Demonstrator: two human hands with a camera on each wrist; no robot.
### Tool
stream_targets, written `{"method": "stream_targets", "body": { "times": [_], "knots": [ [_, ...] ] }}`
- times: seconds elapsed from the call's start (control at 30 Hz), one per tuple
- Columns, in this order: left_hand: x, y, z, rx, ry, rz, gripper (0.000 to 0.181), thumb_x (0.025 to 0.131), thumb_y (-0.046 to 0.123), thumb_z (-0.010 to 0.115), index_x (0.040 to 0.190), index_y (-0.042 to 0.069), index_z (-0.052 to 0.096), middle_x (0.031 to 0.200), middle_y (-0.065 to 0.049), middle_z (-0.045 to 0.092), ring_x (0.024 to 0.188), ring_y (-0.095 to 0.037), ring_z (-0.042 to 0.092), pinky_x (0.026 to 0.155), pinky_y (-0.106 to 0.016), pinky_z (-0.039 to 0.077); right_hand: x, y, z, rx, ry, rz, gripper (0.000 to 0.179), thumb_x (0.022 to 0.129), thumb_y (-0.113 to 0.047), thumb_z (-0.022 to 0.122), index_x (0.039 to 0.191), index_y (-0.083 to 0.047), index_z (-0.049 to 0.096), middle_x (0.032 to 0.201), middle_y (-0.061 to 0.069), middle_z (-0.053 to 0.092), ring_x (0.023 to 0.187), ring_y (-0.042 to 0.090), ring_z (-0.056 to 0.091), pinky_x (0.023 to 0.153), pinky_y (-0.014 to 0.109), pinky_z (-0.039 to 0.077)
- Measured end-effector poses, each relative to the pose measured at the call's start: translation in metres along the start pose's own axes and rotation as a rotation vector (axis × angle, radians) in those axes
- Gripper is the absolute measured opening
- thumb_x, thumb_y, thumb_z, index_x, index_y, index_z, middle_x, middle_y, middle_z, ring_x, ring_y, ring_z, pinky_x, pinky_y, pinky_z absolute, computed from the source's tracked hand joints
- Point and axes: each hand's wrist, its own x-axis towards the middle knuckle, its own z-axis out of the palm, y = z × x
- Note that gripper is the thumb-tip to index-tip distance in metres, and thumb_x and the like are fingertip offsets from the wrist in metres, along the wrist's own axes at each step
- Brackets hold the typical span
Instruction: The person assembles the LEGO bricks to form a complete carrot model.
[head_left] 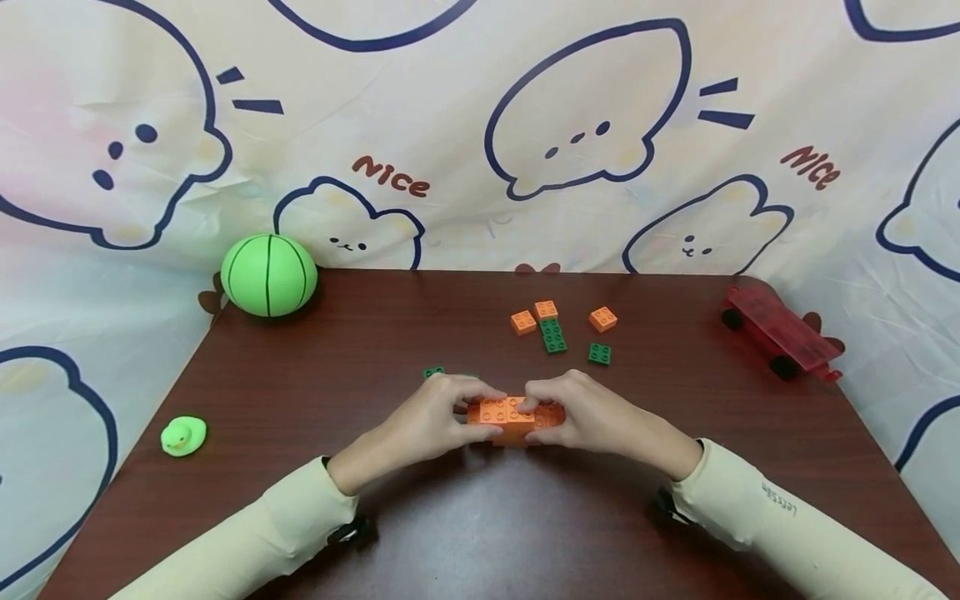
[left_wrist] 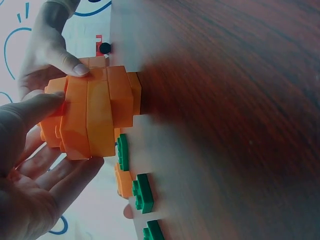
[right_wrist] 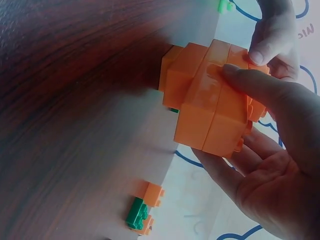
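An orange block assembly (head_left: 510,423), built of stacked studded toy bricks, sits on the table between the two hands. My left hand (head_left: 442,417) grips its left end, thumb on the near side and fingers on the far side. At the opposite end my right hand (head_left: 585,410) holds it the same way, with a finger over the top studs. In the left wrist view the orange assembly (left_wrist: 97,110) shows several layers, narrower toward the table. The right wrist view shows the right thumb pressed on the side of the assembly (right_wrist: 210,100).
Behind the hands lie loose orange bricks (head_left: 603,318) and green bricks (head_left: 553,335); another green brick (head_left: 433,372) is partly hidden by the left hand. A green ball (head_left: 268,275) and a green toy duck (head_left: 183,436) are at left, a red toy skateboard (head_left: 783,329) at right.
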Motion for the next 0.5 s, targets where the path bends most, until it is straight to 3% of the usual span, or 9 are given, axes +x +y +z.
{"method": "stream_targets", "body": {
  "times": [0.23,0.5],
  "knots": [
    [-0.0003,0.0001,0.0003,0.012,0.002,-0.009,0.036,0.087,0.02,0.084,0.121,0.014,0.075,0.115,0.0,0.077,0.098,-0.009,0.072,0.085,-0.028,0.061,-0.0028,-0.003,0.0015,-0.032,0.002,0.009,0.024,0.083,-0.016,0.087,0.094,-0.019,0.066,0.094,-0.008,0.076,0.077,0.002,0.06,0.069,0.02,0.053],
    [0.0004,0.0001,-0.0002,0.021,0.0,-0.011,0.036,0.087,0.02,0.084,0.121,0.013,0.075,0.115,0.0,0.077,0.098,-0.009,0.072,0.084,-0.027,0.061,-0.0047,-0.0024,0.0028,-0.07,0.022,-0.015,0.024,0.084,-0.017,0.087,0.092,-0.019,0.064,0.089,-0.01,0.073,0.073,0.002,0.056,0.064,0.016,0.047]
  ]
}}
